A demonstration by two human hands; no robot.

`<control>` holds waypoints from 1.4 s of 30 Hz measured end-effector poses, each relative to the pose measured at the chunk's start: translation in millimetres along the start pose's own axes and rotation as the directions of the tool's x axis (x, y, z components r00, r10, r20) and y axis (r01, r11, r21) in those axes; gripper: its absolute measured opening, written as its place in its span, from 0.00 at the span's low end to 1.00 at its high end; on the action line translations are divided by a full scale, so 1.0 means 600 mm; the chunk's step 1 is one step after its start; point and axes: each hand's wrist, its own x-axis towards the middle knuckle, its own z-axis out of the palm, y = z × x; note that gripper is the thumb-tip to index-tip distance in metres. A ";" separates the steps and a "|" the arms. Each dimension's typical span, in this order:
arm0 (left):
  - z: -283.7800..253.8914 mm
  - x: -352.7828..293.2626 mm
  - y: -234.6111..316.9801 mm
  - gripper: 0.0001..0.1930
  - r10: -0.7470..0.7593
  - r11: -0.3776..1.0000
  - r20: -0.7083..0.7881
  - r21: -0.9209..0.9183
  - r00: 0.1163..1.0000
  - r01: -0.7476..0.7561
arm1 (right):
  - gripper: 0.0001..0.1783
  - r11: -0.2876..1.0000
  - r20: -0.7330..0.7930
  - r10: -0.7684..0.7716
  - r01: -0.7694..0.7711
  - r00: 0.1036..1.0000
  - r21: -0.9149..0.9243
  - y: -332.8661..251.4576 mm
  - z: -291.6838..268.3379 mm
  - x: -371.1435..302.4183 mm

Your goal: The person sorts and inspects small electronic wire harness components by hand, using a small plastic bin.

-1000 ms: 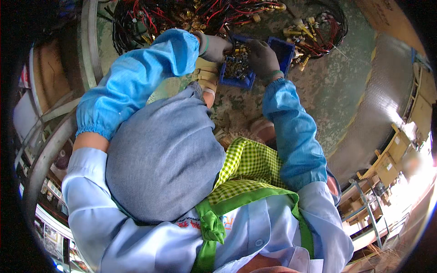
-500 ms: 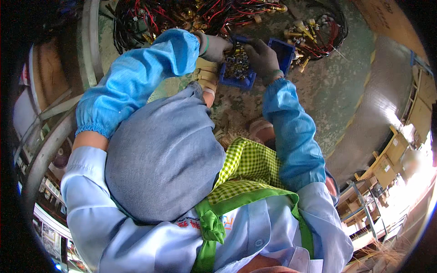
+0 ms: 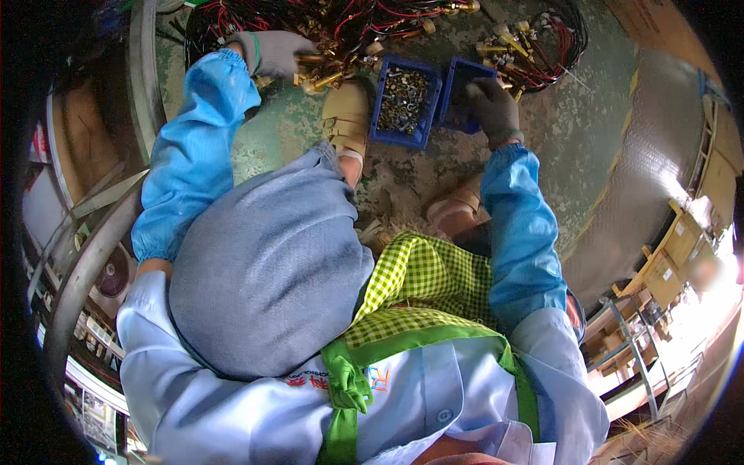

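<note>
Grey work gloves cover both my hands, with blue sleeves on my forearms. At the upper left, my left hand (image 3: 277,54) reaches over brass fittings (image 3: 325,80) at the edge of a wire pile; its fingers are blurred, so its hold is unclear. My right hand (image 3: 494,110) dips at the right side of a dark blue bin (image 3: 449,116), fingers drawn together and pointing in. Whatever they hold is hidden. Beside that bin, to its left, a second blue bin (image 3: 403,141) holds many small metal parts (image 3: 401,99).
Bundles of red and black wires (image 3: 387,25) with brass pieces lie along the far side. Another wire coil with brass fittings (image 3: 511,50) lies far right of the bins. My sandalled foot (image 3: 346,116) stands left of the bins. A grey metal frame (image 3: 145,70) rises at the left.
My hands, close together over the bins before, have parted. The left moved left to the brass fittings; the right moved right and slightly nearer. Both bins now show more fully.
</note>
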 end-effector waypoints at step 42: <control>0.092 0.072 0.234 0.27 -0.086 0.458 -0.055 -0.889 0.995 -0.010 | 0.15 0.788 0.333 -0.159 -0.084 0.929 0.610 0.002 0.123 -0.060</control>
